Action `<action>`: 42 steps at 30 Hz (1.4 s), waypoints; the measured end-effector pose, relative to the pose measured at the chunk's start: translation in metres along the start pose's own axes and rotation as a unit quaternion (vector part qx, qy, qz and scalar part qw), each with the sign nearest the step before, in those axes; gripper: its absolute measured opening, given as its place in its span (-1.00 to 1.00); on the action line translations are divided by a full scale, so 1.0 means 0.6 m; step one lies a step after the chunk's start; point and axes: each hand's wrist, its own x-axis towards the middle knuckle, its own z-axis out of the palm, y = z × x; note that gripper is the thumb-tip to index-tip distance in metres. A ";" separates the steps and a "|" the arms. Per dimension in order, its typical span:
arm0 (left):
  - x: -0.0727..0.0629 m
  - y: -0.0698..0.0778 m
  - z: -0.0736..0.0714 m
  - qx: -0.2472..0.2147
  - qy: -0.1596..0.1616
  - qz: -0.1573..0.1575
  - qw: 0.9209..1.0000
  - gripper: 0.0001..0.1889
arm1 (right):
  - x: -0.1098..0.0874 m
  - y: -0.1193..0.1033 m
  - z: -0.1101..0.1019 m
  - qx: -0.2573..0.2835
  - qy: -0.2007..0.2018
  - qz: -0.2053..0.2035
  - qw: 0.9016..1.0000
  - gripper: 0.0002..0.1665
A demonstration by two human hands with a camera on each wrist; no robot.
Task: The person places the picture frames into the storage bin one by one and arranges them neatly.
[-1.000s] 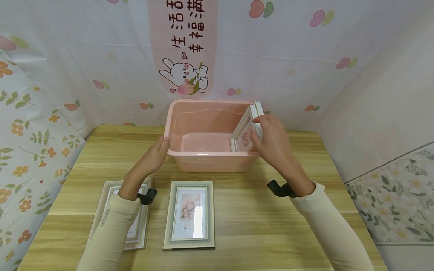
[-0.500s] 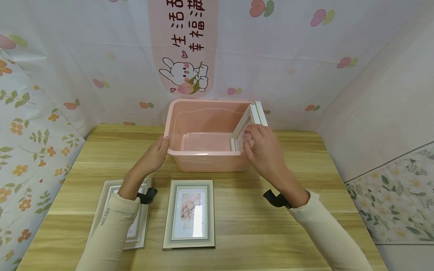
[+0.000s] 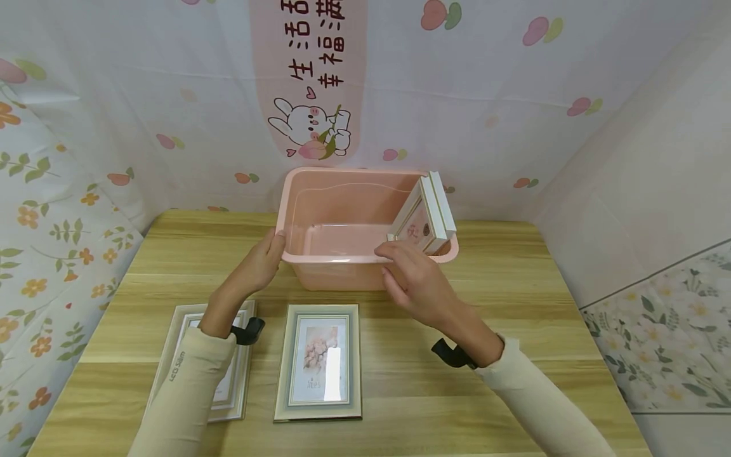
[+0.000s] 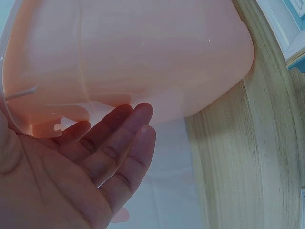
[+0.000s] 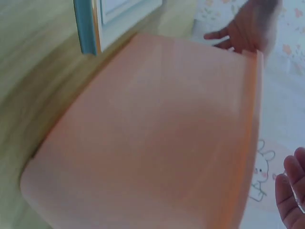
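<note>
A pink plastic bin (image 3: 365,277) stands at the back of the table. My left hand (image 3: 259,263) is at its left end, thumb by the rim. In the left wrist view, the loosely bent fingers (image 4: 138,148) lie along the bin's outer wall without gripping it. My right hand (image 3: 419,282), holding nothing, hovers over the bin's front rim, its fingers loosely curled. White picture frames (image 3: 425,212) lean together against the bin's right end, their tops above the rim. How many are there is hard to tell.
A cream-and-green picture frame (image 3: 353,362) lies flat on the wooden table (image 3: 434,393) in front of the bin. Another picture frame (image 3: 242,381) lies to its left, partly under my left forearm. A printed curtain (image 3: 485,95) hangs right behind the bin.
My right hand has let go of the leaning picture frames and moved left and toward me, to the bin's front rim. The left hand has stayed in place.
</note>
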 end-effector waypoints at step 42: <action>-0.001 -0.001 0.000 0.000 0.001 -0.002 1.000 -0.40 | -0.068 0.004 0.169 0.090 -0.305 0.180 0.931 -0.32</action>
